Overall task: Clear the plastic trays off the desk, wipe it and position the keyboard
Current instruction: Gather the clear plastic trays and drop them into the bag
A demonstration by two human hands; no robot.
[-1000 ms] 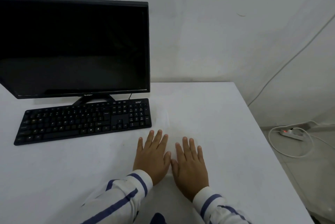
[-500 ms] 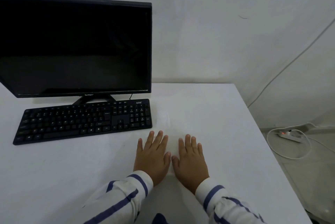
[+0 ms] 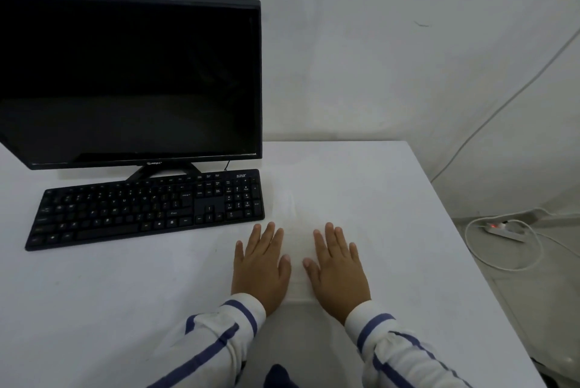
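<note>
Keyboard just before monitor | left hand, right hand flat on desk | both grips empty

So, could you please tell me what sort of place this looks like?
Probably a simple office or home computer workstation: a dark monitor and a black keyboard sit on a white desk against a bare wall, and a power strip lies on the floor to the right.
</note>
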